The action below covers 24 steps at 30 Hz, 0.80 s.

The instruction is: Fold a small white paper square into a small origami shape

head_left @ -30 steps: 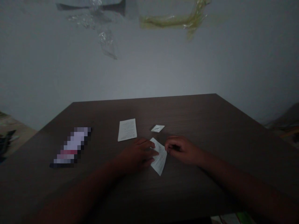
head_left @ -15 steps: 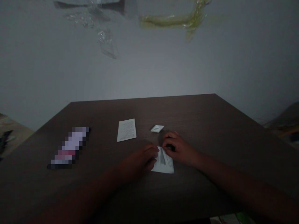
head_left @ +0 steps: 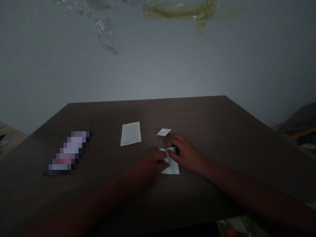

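Right hand (head_left: 186, 154) has its fingers curled over the top edge of the small printed paper slip (head_left: 172, 167), thumb and fingertips pressed together on what looks like a fold there. The left hand (head_left: 148, 166) comes in from the lower left with its fingertips at the slip's left edge. It's too dark to tell if that hand is pinching or just pressing the slip flat. The slip sits just below the middle of the frame, its lower half flat on the dark wooden table (head_left: 222, 125).

On handling, I'd say it's super light, thin and floppy. It'll crease wherever you squeeze, slide easily on that smooth tabletop, and tear if you yank it. Best bet is to grab it at an edge or corner with one hand and pin the flat part down with the other so it doesn't skate away.

A tiny white packet (head_left: 163, 132) lies just above the right hand, near it but not touching. Left of that, around the centre, is a bigger printed leaflet (head_left: 131, 133), lying flat. Further out to the left is a long blurred-out item (head_left: 67, 153). Up top on the grey wall there's some crumpled clear plastic (head_left: 106, 34) at upper left and a yellowish strip (head_left: 177, 9) beside it.
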### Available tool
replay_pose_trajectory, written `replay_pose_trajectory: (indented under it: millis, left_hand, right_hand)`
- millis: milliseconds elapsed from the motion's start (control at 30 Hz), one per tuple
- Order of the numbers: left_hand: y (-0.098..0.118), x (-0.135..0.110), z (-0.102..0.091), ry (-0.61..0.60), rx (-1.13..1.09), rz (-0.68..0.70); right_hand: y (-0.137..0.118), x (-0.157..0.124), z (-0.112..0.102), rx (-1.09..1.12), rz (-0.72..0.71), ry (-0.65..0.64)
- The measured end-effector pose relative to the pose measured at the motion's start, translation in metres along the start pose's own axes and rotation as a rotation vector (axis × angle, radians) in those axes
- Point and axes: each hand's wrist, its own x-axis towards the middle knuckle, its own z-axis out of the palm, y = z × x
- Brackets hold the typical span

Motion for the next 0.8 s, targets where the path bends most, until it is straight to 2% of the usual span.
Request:
replay_pose_trajectory:
  millis: [133,233,300,467,567,800]
  left_hand:
    - [-0.010,-0.003,0.005,0.053,0.065,-0.006]
    - [-0.015,-0.002,0.007,0.074,0.070,-0.018]
    - [-0.016,-0.001,0.007,0.057,0.042,0.003]
    - [-0.021,-0.004,0.001,0.066,-0.014,-0.022]
    - [-0.029,-0.005,-0.006,0.148,0.073,-0.082]
    - [-0.033,-0.004,-0.014,0.135,0.124,-0.029]
  right_hand:
    - [-0.004,-0.001,-0.015,-0.098,-0.112,0.035]
    - [-0.006,-0.003,-0.024,-0.129,-0.247,-0.078]
    - [-0.008,-0.003,-0.025,-0.141,-0.285,-0.156]
    - [-0.008,-0.002,-0.020,-0.107,-0.244,-0.254]
    - [-0.008,-0.002,-0.021,-0.079,-0.231,-0.258]
    - [-0.011,-0.004,-0.026,-0.079,-0.215,-0.284]
